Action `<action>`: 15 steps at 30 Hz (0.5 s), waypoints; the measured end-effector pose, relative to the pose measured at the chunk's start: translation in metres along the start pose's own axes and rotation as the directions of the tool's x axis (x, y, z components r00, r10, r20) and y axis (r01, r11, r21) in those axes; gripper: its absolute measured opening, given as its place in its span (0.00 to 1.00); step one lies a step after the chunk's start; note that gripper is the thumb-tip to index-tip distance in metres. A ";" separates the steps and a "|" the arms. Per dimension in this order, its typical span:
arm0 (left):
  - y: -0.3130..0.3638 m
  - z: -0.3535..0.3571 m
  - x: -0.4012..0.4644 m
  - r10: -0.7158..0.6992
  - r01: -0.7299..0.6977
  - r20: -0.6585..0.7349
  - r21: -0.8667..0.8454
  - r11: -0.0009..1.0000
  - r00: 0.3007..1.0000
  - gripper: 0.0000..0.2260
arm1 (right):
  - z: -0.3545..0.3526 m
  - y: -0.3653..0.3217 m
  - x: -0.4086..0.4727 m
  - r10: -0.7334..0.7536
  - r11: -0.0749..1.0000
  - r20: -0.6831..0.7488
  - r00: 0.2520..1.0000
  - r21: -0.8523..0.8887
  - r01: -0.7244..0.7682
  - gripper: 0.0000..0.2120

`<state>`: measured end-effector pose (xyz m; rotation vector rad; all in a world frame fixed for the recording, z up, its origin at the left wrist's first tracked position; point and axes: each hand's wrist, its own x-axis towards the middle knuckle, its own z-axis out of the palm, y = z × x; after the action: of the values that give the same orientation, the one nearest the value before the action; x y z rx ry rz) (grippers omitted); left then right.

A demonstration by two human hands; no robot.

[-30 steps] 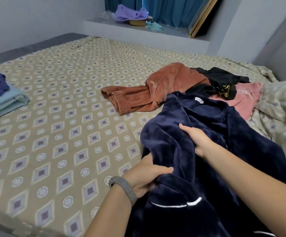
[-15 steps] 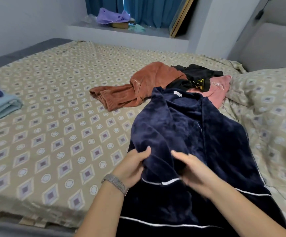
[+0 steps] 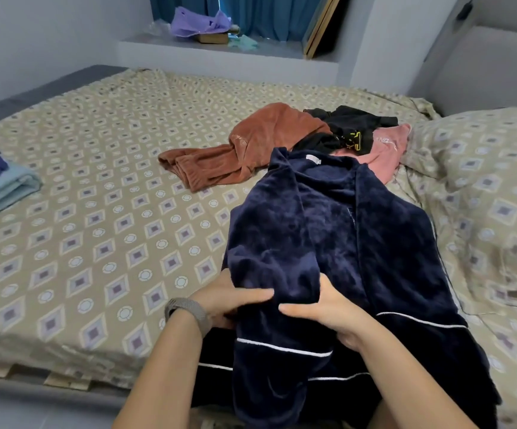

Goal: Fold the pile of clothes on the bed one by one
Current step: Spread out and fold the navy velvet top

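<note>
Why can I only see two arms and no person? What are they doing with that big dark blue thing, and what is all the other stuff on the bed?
The camera sits on the person's head and looks down, so you see only their arms, as if through their eyes. There is no machine here, just two bare hands. The left hand, with a grey watch band on its wrist, and the right hand both grip a fold of a fuzzy dark blue robe with thin white lines on it. The robe lies spread on the bed, which has a tan sheet with diamond shapes. Behind it wait a brown garment, a black one and a pink one, all crumpled together. At the left edge is a neat stack of folded clothes. A pillow lies at the right.
</note>
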<state>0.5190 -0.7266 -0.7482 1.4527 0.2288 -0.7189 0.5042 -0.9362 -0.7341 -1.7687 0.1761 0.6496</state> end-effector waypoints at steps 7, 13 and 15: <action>-0.004 -0.005 -0.007 0.187 -0.207 -0.340 -0.023 0.978 0.922 0.15 | 0.001 0.001 0.001 -0.086 0.995 0.038 0.996 0.045 0.085 0.13; -0.018 -0.009 0.001 0.102 0.005 -0.486 0.213 0.977 0.868 0.34 | 0.008 0.017 0.014 0.069 0.979 -0.034 0.997 -0.188 -0.075 0.12; -0.025 -0.005 -0.004 0.086 0.037 -0.421 0.274 0.961 0.903 0.40 | 0.006 0.021 0.015 0.067 0.971 -0.082 0.994 -0.224 -0.083 0.19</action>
<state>0.5031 -0.7194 -0.7668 1.8749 0.4634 -0.4082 0.5055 -0.9343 -0.7609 -2.0161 0.2273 0.6809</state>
